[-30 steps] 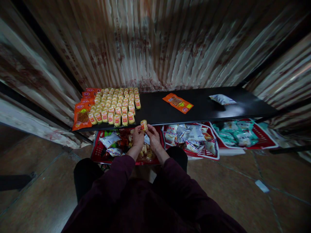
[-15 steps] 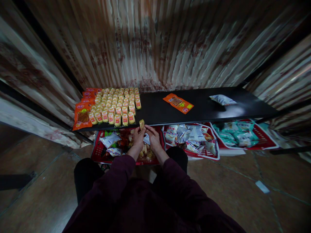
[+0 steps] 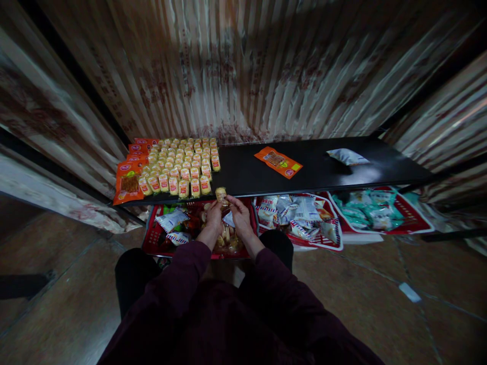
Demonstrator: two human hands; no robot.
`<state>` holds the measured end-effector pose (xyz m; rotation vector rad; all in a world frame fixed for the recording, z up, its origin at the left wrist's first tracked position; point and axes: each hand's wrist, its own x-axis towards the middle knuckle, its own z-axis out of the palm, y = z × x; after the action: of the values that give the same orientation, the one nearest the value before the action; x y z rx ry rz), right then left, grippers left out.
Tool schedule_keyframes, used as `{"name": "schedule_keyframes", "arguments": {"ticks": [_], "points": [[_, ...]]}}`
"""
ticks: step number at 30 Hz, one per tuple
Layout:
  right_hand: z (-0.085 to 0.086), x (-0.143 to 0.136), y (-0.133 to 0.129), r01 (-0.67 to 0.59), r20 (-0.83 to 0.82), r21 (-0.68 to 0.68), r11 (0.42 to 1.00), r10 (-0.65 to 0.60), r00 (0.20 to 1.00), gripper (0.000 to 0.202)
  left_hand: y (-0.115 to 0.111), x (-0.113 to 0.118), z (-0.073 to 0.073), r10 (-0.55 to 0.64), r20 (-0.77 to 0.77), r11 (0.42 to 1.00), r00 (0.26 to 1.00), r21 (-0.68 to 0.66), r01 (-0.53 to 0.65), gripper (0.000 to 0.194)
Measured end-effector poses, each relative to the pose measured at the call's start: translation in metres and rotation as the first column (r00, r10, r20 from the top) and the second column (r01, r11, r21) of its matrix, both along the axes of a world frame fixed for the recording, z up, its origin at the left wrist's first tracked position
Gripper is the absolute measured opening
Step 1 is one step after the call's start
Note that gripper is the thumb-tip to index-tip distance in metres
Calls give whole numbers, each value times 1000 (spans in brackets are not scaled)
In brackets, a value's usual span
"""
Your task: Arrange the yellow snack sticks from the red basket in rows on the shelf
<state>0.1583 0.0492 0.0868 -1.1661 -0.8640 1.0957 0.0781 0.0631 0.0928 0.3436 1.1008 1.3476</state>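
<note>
Yellow, glossy wrapping on the small pack (image 3: 220, 193) in hand. Head view, sole view: dim light, lower centre of frame busiest.

Hands: left hand (image 3: 214, 219) pinches the pack low down, fingers drawn narrow; right hand (image 3: 241, 217) meets it from the right, fingertips close together on its side. Both hold the one pack, just in front of the near edge of the black shelf (image 3: 236, 177), a little left of frame centre, above a red basket (image 3: 152, 237).

Progress, my reading: well along at the left. Close rows of like packs (image 3: 178, 167) stand on the shelf's left part, from the back to near the front edge, with orange pouches (image 3: 128, 181) in a line at their left. Front row stops short of the held pack, which is not yet on the shelf. More yellow packs (image 3: 227, 237) lie loose in the basket between the wrists, so stock remains; count not possible. Right of centre on the shelf: one orange sachet (image 3: 279, 162), lying flat; farther right, one pale packet (image 3: 347, 156).

Orientation: held pack roughly upright, long axis running up the frame, top end tipped slightly left. Its upward-facing side looks pale; label side cannot be made out. Front-row packs stand on end, red-and-white labels towards the camera.
</note>
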Motion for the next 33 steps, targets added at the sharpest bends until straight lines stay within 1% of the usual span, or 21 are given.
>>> {"name": "schedule_keyframes", "arguments": {"ticks": [4,7,10,12,15,18,21,24,28,32,33], "points": [[4,1,1,-8,46,26,1000,7,999,26,5,1,4,43,41,998,998,-36,-42,14],[4,1,2,-9,74,55,998,5,997,24,9,1,2,84,41,993,996,-82,-80,12],[5,0,3,-5,91,67,998,-1,996,23,12,0,-1,73,21,990,997,-118,-70,13],[5,-1,4,-4,120,76,997,-5,993,24,14,-1,-3,79,42,986,996,-153,-72,11],[8,-2,4,-12,172,99,995,-5,985,27,15,-3,-1,83,103,977,991,-202,-61,8],[12,-2,4,-27,221,127,992,-2,975,29,15,-4,1,65,121,975,990,-220,-37,10],[16,-3,4,-50,305,156,987,0,952,30,15,-3,3,95,133,969,987,-240,-61,11],[18,-2,4,-68,390,183,981,-9,921,33,16,-2,3,111,162,967,980,-243,-69,7],[17,-2,3,-76,460,207,975,-28,887,35,17,-1,2,103,172,970,980,-236,-61,5],[17,-3,3,-72,464,197,978,-29,886,35,16,-2,4,57,213,980,975,-198,-14,2],[17,-3,3,-68,453,191,979,-26,891,34,15,-3,5,49,218,983,975,-183,-9,4]]}}
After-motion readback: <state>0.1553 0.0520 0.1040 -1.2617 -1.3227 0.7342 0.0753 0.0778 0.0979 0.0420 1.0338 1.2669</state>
